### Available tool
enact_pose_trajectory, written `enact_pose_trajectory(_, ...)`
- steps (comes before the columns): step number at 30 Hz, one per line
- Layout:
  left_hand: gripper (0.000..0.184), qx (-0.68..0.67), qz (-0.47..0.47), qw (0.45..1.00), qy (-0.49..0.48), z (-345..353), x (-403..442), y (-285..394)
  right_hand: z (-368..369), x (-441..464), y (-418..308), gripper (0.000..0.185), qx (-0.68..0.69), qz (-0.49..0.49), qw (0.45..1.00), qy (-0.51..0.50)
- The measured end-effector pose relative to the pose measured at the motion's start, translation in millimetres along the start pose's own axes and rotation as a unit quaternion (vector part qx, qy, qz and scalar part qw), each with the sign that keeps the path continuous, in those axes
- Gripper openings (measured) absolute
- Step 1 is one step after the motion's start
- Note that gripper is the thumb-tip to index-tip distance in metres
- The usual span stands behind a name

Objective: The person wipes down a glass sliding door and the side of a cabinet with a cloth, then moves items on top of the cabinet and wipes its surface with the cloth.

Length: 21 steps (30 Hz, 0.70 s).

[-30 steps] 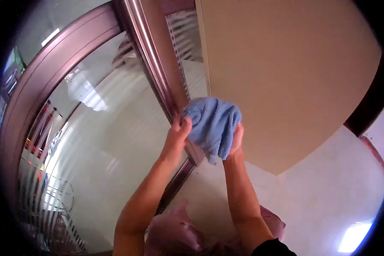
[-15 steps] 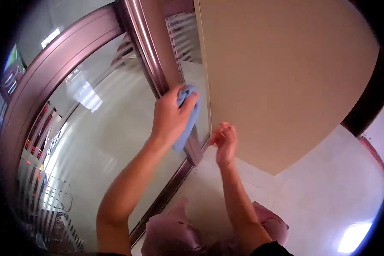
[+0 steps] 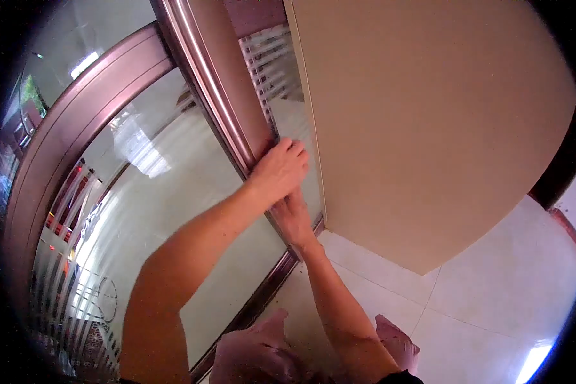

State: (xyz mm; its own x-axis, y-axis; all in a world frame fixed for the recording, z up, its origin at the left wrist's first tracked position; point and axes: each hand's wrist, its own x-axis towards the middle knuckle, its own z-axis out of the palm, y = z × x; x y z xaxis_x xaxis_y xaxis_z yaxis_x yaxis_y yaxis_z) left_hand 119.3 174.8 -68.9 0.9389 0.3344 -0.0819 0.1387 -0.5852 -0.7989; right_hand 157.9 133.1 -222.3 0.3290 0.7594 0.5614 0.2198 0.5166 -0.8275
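Note:
My left hand [image 3: 280,169] is closed, its fingers curled against the pinkish metal door frame [image 3: 237,109], just above my right hand. The blue cloth it gripped a moment before is covered by the two hands at present. My right hand [image 3: 292,216] rests on the lower part of the same upright, its fingertips tucked beneath my left hand and hidden. Left of the upright is the large glass pane [image 3: 192,211] of the door, and a narrow glass strip [image 3: 294,121] lies on its right.
A wide beige panel [image 3: 422,128] stands close on the right. Below are pale floor tiles [image 3: 377,269] and a dark bottom rail [image 3: 262,291]. My pink-clad knees [image 3: 256,352] are at the lower edge. Reflections and striped patterns show in the glass.
My right hand has moved up and left from beside the panel to meet my left hand at the upright. My left hand has shifted slightly right and down, and the blue cloth has gone from sight.

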Motion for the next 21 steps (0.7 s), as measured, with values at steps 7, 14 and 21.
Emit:
enact_pose_trajectory(7, 0.041, 0.079, 0.013, 0.990, -0.115, 33.6, -2.6, 65.5, -35.3, -35.5, 25.7, 0.040, 0.003, 0.266, 0.964, 0.019)
enact_pose_trajectory(14, 0.036, 0.322, -0.116, 0.939, 0.031, -32.1, 48.1, -30.9, -57.3, -28.8, 44.8, 0.026, 0.048, 0.229, 0.965, 0.121)
enact_pose_trajectory(21, 0.048, 0.274, -0.325, 0.902, 0.077, -51.7, 55.3, -85.3, -31.5, -41.9, 51.7, 0.022, 0.080, 0.195, 0.970, 0.118)
